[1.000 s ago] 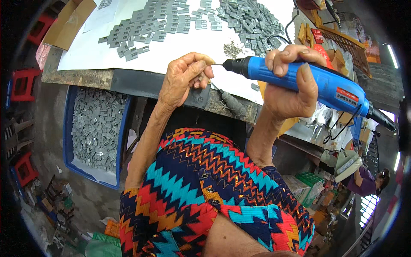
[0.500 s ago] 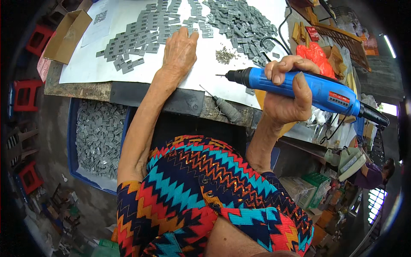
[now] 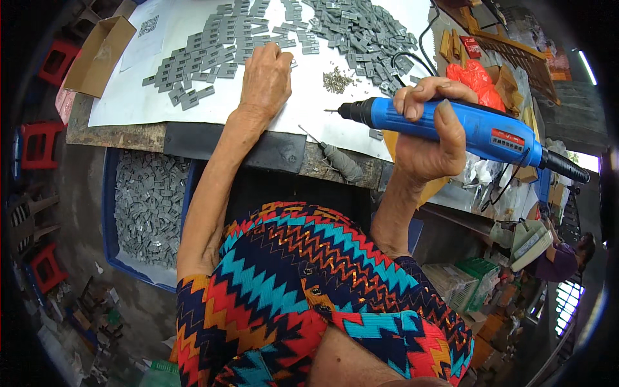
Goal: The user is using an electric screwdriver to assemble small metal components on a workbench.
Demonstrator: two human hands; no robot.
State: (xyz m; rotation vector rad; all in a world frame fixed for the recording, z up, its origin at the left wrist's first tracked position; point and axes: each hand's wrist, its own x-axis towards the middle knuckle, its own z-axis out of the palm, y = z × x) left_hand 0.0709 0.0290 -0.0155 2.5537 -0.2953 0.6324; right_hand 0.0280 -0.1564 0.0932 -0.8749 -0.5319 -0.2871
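Observation:
My right hand is wrapped round a blue electric screwdriver, held level over the table's front right. Its thin bit points left, touching nothing. My left hand is low over the white sheet, at the front edge of rows of flat grey plastic pieces. The fingers are curled down and their tips are hidden. A sliver of a grey piece shows beside the forefinger; whether the fingers grip it is hard to see. Right of that hand lies a heap of small screws.
A big pile of grey pieces covers the back right. At the front edge lies a hand tool with a wrapped grey handle. A blue bin of grey pieces stands below left. An open cardboard box sits at the left corner.
My left hand has drawn slightly nearer and to the left, away from the rows. The screwdriver in my right hand has barely shifted.

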